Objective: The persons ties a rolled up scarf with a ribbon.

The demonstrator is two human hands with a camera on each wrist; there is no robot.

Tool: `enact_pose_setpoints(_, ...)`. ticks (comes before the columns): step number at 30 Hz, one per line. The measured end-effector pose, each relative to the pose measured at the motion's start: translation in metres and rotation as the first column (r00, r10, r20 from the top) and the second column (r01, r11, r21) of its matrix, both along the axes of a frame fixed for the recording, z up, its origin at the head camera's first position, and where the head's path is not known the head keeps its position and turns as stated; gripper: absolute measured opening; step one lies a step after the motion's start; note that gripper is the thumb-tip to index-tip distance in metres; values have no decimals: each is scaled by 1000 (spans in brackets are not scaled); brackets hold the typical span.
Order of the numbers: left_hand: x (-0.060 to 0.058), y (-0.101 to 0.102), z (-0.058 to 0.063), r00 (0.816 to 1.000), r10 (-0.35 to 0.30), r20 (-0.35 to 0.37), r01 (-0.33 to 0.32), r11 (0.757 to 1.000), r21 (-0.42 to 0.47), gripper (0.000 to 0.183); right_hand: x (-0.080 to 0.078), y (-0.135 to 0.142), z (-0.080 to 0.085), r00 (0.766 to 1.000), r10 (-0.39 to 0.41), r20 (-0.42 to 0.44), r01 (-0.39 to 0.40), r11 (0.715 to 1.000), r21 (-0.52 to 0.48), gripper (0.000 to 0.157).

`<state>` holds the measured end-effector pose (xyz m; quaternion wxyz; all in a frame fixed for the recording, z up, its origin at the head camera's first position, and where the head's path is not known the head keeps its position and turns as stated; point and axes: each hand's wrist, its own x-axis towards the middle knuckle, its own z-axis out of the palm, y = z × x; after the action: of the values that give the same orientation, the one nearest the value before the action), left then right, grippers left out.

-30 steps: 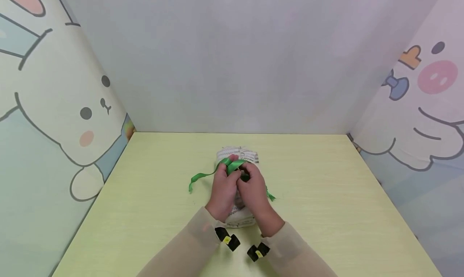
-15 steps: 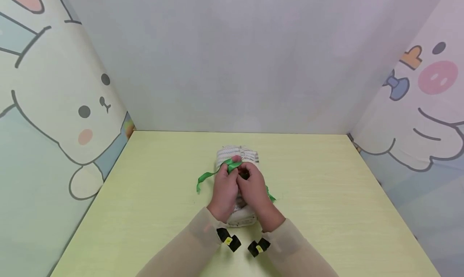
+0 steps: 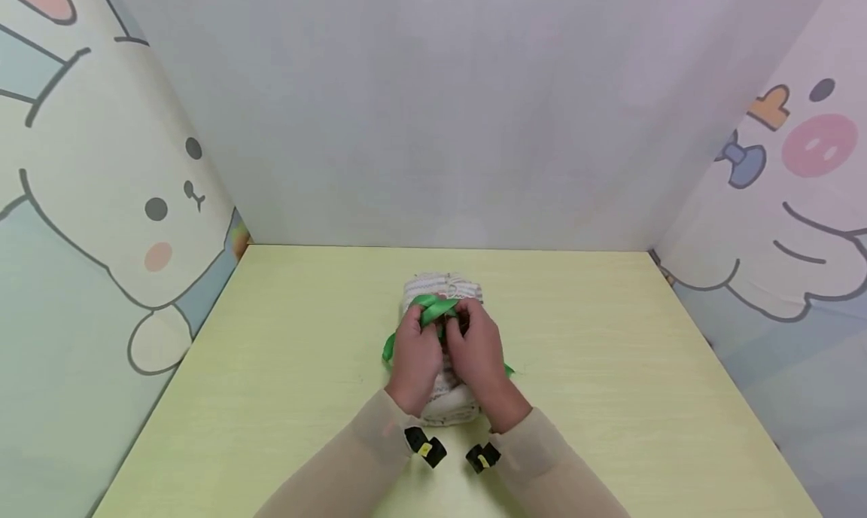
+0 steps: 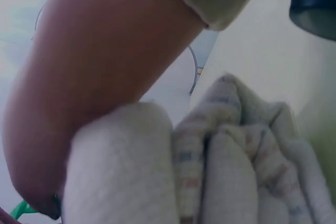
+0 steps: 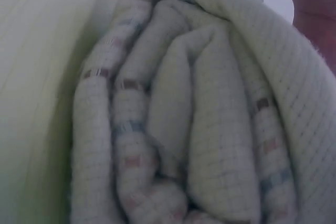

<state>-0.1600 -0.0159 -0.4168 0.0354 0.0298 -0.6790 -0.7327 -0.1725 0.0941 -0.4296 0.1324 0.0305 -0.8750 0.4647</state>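
Two hands, the left hand (image 3: 415,360) and the right hand (image 3: 479,346), work over a rolled cloth (image 3: 450,410) lying lengthwise at the lower centre of the head frame, on the tabletop (image 3: 298,345). A green ribbon (image 3: 436,309) loops over the upper part of the roll, between the fingertips. Left grip: clamped on the ribbon, thumb and fingers pinching the loop's left side. Right grip: clamped on the ribbon at the loop's right side; exact fingertip contact is partly hidden. One ribbon end shows beside the left hand, another just right of the right hand. The step in hand appears to be working the ribbon where it crosses; whether a knot is formed cannot be told. For best results, pinch close to the crossing, hold the ribbon flat and draw both sides evenly. Work low, so that the roll is not lifted. Caution: the cloth looks soft, and its layers, seen end-on in both wrist views, would likely bunch under excess tension
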Motion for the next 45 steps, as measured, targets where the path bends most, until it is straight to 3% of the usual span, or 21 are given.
enact_pose_setpoints(4, -2, -5, 1, 999, 39, 15, -39, 999, -15, 31, 1, 3, 2, 1000, -27, -14, 26, 999, -35, 14)
enact_pose_setpoints(10, -8, -12, -3, 998, 11, 60, -19, 990, 138, 30, -1, 13, -3, 998, -57, 1, 57, 992, -110, 21)
enact_pose_setpoints(13, -11, -15, -5, 997, 14, 82, -30, 981, 193, 32, -2, 19, -7, 997, -56, 53, 67, 968, -241, 27)
enact_pose_setpoints(16, -12, -17, -6, 995, 22, 93, -43, 972, 232, 33, -4, 24, -10, 991, -55, 123, 98, 922, -375, 29)
enact_pose_setpoints(22, -12, -24, -8, 995, 15, 103, -53, 924, 380, 36, -8, 31, -15, 966, -35, 255, 185, 784, -592, 30)
enact_pose_setpoints(31, -16, -31, -11, 985, 75, 158, -136, 897, 420, 31, -14, 39, -14, 939, 50, 339, 263, 527, -808, 32)
enact_pose_setpoints(36, -18, -38, -9, 980, 57, 189, -147, 850, 506, 31, -12, 43, -7, 935, 134, 328, 256, 386, -886, 33)
enact_pose_setpoints(39, -19, -41, -8, 984, 42, 172, -134, 810, 571, 23, -11, 45, -4, 937, 171, 304, 246, 293, -924, 32)
enact_pose_setpoints(42, -19, -43, -7, 992, 17, 126, -94, 768, 634, 18, -12, 46, -2, 942, 181, 283, 240, 226, -944, 32)
enact_pose_setpoints(43, -19, -43, -6, 994, 9, 112, -81, 748, 658, 18, -12, 47, -1, 944, 182, 276, 236, 213, -948, 32)
enact_pose_setpoints(45, -18, -44, -4, 996, 2, 86, -60, 732, 678, 19, -13, 47, 0, 948, 176, 264, 232, 184, -955, 32)
